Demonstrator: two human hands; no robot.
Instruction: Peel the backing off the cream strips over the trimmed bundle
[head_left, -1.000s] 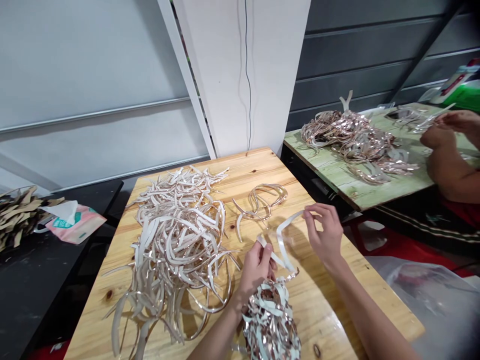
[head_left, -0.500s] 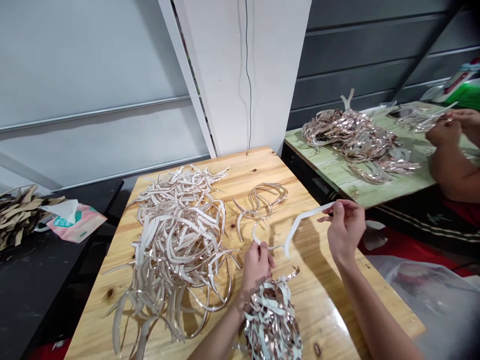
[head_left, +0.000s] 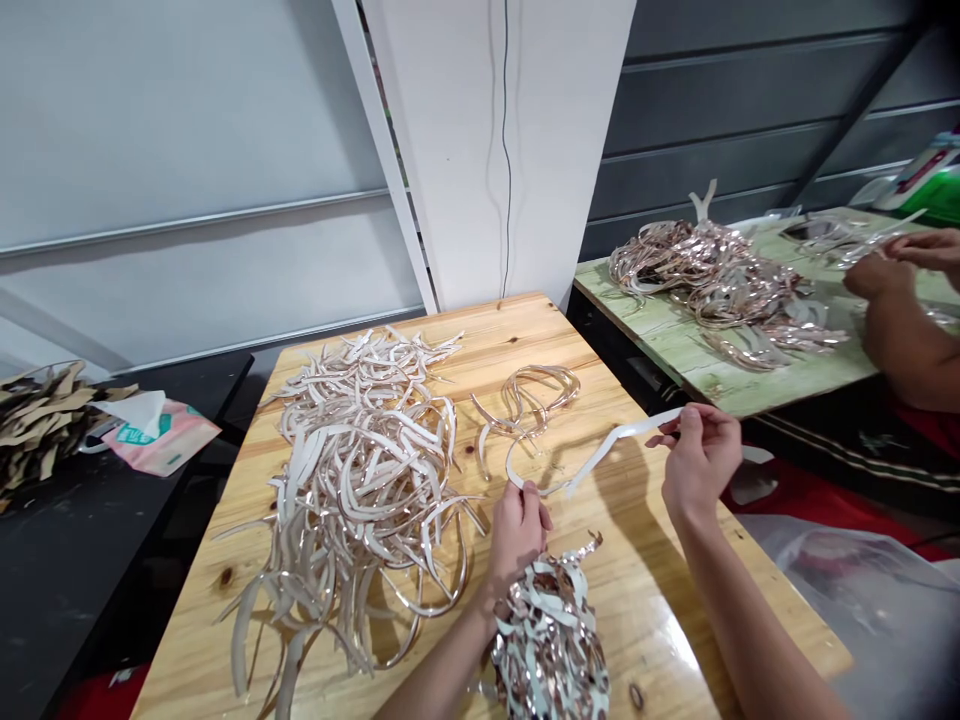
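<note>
My left hand (head_left: 519, 528) is closed on a thin curved strip (head_left: 516, 468) above the wooden table (head_left: 630, 640). At the right, my right hand (head_left: 699, 455) pinches the end of a white strip (head_left: 611, 440), whose other end hangs beside the curved one. Whether the two strips are joined, I cannot tell. Left of my hands lies a large tangled pile of white and rose-gold strips (head_left: 367, 470). Behind my left hand sits a small loose bundle of strips (head_left: 536, 395). A bunch of shiny scraps (head_left: 551, 635) lies by my left forearm.
A green table (head_left: 720, 385) at the right holds another shiny pile (head_left: 720, 270), with a person's hands (head_left: 892, 265) working over it. On the dark table (head_left: 67, 560) at the left are a tissue pack (head_left: 169, 440) and brown pieces (head_left: 45, 420). Clear plastic (head_left: 840, 580) lies at the lower right.
My right hand has moved slightly right and the white strip now stretches flatter, its hanging end a little higher. My left hand keeps its hold. The whole view has shifted slightly.
</note>
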